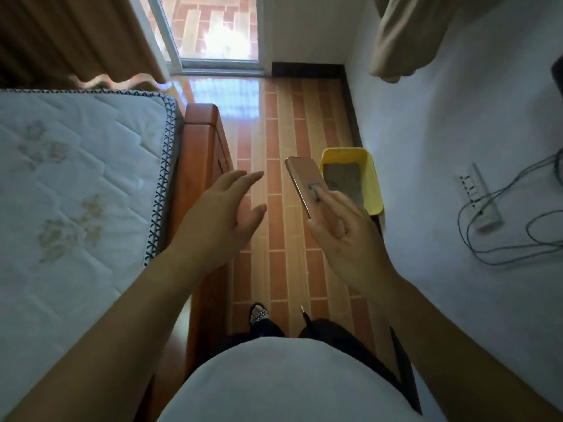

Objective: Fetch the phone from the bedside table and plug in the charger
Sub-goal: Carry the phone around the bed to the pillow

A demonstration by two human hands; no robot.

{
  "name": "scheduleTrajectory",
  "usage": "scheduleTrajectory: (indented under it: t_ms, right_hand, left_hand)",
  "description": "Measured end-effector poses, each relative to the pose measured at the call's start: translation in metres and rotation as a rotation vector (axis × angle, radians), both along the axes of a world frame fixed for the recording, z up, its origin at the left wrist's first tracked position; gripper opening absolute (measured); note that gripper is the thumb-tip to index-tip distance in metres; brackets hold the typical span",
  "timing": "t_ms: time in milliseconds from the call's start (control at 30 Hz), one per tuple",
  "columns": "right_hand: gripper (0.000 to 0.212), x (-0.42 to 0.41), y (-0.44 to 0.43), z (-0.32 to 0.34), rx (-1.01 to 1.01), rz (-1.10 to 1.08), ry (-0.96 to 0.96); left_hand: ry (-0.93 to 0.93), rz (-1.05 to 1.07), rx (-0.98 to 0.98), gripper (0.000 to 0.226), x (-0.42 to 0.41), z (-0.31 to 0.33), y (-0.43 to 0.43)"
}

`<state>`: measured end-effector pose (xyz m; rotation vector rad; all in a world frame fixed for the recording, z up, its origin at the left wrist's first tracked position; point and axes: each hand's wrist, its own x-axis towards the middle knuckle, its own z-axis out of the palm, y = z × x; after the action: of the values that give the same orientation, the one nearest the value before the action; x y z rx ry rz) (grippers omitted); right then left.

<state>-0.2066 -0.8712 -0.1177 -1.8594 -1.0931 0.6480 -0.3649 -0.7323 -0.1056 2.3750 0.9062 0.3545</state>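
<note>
My right hand (344, 236) holds a rose-gold phone (301, 175) by its lower end, back facing me, tilted up and away over the floor. My left hand (222, 217) hovers open beside the bed's wooden frame, fingers spread, holding nothing. On the white wall to the right hangs a white power strip (476, 196) with a plugged-in white charger block (490, 222); thin dark cables (518, 254) loop down and to the right from it. No bedside table is in view.
A bed with a white quilted mattress (76, 184) and orange wooden frame (207, 166) fills the left. A yellow bin (373, 184) stands on the tiled floor against the right wall. A glass door (213, 32) and curtain lie ahead; beige cloth (405, 41) hangs top right.
</note>
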Motion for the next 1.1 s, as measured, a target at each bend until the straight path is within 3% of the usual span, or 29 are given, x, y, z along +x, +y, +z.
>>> scheduleTrajectory:
  t_ms: [233,433,733,1100]
  right_hand:
    - [0.058,0.050,0.118,-0.006,-0.053,-0.041,0.036]
    - [0.050,0.119,0.234,-0.016,-0.027,-0.029,-0.012]
    - [0.048,0.238,0.428,0.000,-0.038,0.104,0.033]
    - [0.055,0.306,0.644,-0.005,-0.028,0.192,-0.028]
  left_hand:
    - [0.018,0.003,-0.001,0.053,0.052,-0.003,0.113]
    - [0.019,0.022,-0.018,0.053,0.125,-0.012,0.229]
    - [0.054,0.189,-0.048,0.053,0.231,0.005,0.404]
    - [0.002,0.272,0.025,0.054,0.301,-0.008,0.610]
